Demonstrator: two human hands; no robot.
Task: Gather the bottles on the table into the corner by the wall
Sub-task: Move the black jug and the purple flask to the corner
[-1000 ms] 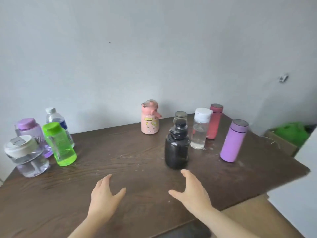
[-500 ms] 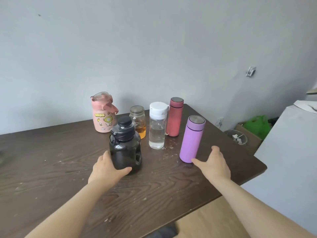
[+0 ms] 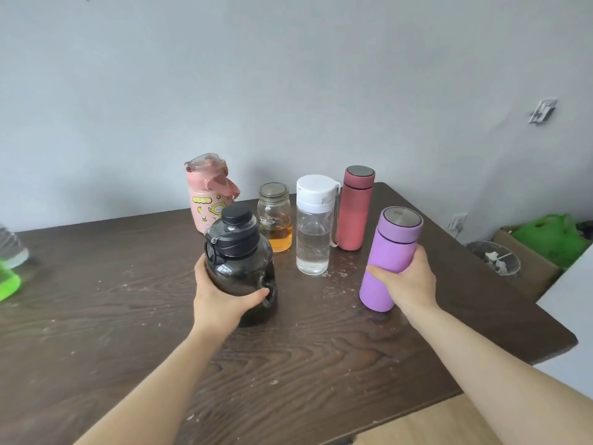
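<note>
Head view shows our left hand (image 3: 221, 297) wrapped around the black jug (image 3: 239, 264) at centre frame, fingers curled behind it and thumb across its front, while our right hand (image 3: 407, 281) grips the tilted purple flask (image 3: 390, 252) at centre right, both on the table (image 3: 96, 316).

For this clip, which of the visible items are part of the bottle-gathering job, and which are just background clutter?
Part of the job:
black jug in the left hand
purple flask in the right hand
pink bottle
glass jar
clear bottle
red flask
green bottle at the left edge
table

Just lying about:
cardboard box
green bag
clear bowl on the floor
</note>
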